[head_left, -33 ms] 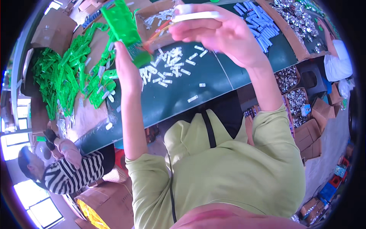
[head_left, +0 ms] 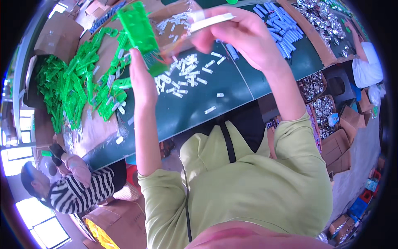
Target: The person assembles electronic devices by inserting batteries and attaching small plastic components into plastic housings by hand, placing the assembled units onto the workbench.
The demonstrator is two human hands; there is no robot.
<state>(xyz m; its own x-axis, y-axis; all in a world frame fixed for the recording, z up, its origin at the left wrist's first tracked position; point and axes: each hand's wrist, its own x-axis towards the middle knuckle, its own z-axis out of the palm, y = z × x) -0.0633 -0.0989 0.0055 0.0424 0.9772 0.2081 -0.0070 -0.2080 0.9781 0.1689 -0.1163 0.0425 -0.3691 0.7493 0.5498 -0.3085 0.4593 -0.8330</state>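
My left hand [head_left: 143, 85] is closed around a bright green plastic housing [head_left: 139, 27], held tilted above the far side of the table. Thin coloured wires [head_left: 169, 50] come from the housing's lower end and run toward my right hand, partly blurred. My right hand [head_left: 251, 39] is closed on a flat white piece [head_left: 213, 21], which lies across the top of the fingers; its exact kind is unclear. Below the two hands lies a scattered heap of small white parts [head_left: 190, 66] on the dark green table [head_left: 182, 110].
Many green housings with wires [head_left: 76, 89] are piled at left. Blue cylinders [head_left: 284, 31] lie at far right, past them shiny metal parts [head_left: 319, 18]. An open cardboard box [head_left: 195, 6] stands ahead. A person in striped clothing [head_left: 81, 191] sits at left; another [head_left: 367, 64] is at right.
The green housing and my left hand have shifted slightly right and down. The white piece has tilted, its right end higher, and my right fingers have curled further in.
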